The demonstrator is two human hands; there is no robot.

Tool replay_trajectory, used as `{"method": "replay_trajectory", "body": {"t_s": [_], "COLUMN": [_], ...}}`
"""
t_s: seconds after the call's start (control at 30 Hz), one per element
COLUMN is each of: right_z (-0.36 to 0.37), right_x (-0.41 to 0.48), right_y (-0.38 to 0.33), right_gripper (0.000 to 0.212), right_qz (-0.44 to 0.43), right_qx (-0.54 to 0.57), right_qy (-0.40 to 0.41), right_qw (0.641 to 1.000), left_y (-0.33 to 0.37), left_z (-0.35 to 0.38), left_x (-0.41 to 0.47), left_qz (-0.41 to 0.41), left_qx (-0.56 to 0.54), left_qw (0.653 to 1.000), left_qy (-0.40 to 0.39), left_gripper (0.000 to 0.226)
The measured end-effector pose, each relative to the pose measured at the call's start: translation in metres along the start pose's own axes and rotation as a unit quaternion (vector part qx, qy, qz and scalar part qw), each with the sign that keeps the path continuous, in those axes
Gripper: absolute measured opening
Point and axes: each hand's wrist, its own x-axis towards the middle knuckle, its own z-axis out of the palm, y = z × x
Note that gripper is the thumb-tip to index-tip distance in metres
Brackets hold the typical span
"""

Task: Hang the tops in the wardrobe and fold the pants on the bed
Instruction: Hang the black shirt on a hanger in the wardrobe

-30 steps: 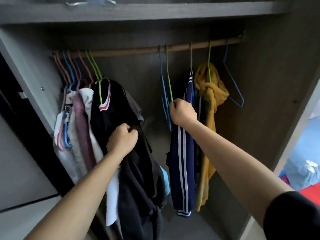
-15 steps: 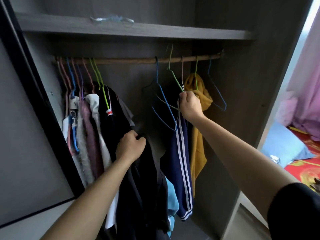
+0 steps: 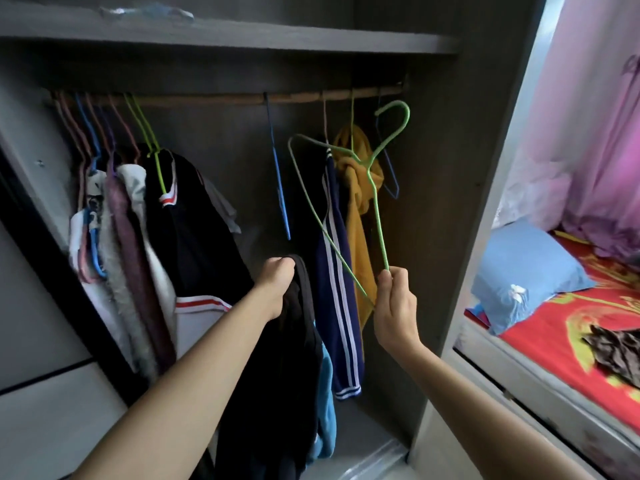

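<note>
Grips a black top (image 3: pixel 277 375) with the left hand (image 3: pixel 277 285); pinches a green hanger (image 3: pixel 375 202) by its corner with the right hand (image 3: pixel 394 306), below the wardrobe rail (image 3: pixel 207 98).

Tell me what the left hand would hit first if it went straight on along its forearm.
Probably the navy top, hanging just beyond and right of the left hand, which grips a black garment. The green hanger in the right hand also crosses that line; depth unclear.

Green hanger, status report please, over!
Right hand pinches green hanger, hook clear of rail. Left hand grips black top, not yet hung. Nothing between them.
</note>
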Motion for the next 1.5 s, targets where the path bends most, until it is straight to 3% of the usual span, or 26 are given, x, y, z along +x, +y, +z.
{"method": "replay_trajectory", "body": {"t_s": [0.13,0.3,0.37,0.43,0.47,0.53,0.6,0.73,0.8,0.93,1.03,1.2,1.3,1.37,1.43,1.5], "right_z": [-0.043,-0.096,-0.109,-0.116,-0.116,-0.114,-0.115,-0.116,-0.117,-0.127,-0.142,-0.163,-0.173,-0.177,-0.182,-0.184], "right_x": [-0.023,-0.033,-0.030,-0.023,-0.019,-0.010,-0.003,-0.005,-0.009,-0.013,-0.020,-0.036,-0.042,-0.039,-0.029,-0.012], "right_y": [0.027,0.056,0.060,0.057,0.055,0.046,0.040,0.043,0.046,0.041,0.033,0.030,0.034,0.034,0.028,0.019], "right_gripper": [0.022,0.044,0.039,0.020,0.024,0.022,0.017,0.021,0.021,0.022,0.021,0.027,0.032,0.027,0.010,0.024], "right_qz": [-0.007,-0.004,0.009,0.038,0.065,0.139,0.147,0.050,0.026,0.033,-0.010,-0.045,-0.001,0.057,0.098,0.131], "right_qx": [-0.009,-0.115,-0.133,-0.094,-0.053,0.056,0.060,-0.027,-0.024,-0.006,-0.047,-0.103,-0.094,-0.042,0.031,0.109], "right_qy": [0.007,-0.042,-0.077,-0.108,-0.105,-0.060,-0.010,-0.009,-0.003,0.000,-0.032,-0.054,-0.025,-0.007,-0.016,-0.022], "right_qw": [1.000,0.993,0.988,0.989,0.991,0.987,0.987,0.998,0.999,0.999,0.998,0.992,0.995,0.997,0.995,0.985], "left_y": [-0.002,-0.005,-0.007,-0.008,-0.009,-0.011,-0.015,-0.024,-0.026,-0.028,-0.032,-0.035,-0.030,-0.023,-0.018,-0.016], "left_z": [0.045,0.083,0.096,0.106,0.110,0.114,0.117,0.126,0.136,0.157,0.168,0.173,0.171,0.172,0.170,0.166], "left_x": [-0.012,-0.024,-0.028,-0.032,-0.032,-0.033,-0.035,-0.039,-0.043,-0.051,-0.054,-0.049,-0.047,-0.051,-0.055,-0.059], "left_qz": [-0.087,-0.062,-0.057,-0.031,-0.003,0.049,0.059,-0.038,-0.078,-0.082,-0.094,-0.094,-0.089,-0.075,-0.011,0.046], "left_qx": [-0.088,-0.099,-0.088,-0.050,-0.025,0.048,0.094,0.020,0.002,0.003,-0.010,-0.124,-0.134,-0.079,0.016,0.105], "left_qw": [0.989,0.969,0.969,0.974,0.975,0.973,0.971,0.973,0.966,0.960,0.958,0.941,0.939,0.951,0.956,0.945], "left_qy": [-0.075,-0.216,-0.224,-0.217,-0.219,-0.220,-0.210,-0.227,-0.247,-0.269,-0.269,-0.301,-0.304,-0.290,-0.292,-0.307], "left_gripper": [0.022,0.040,0.037,0.035,0.036,0.040,0.045,0.024,0.027,0.027,0.027,0.038,0.036,0.027,0.027,0.031]}}
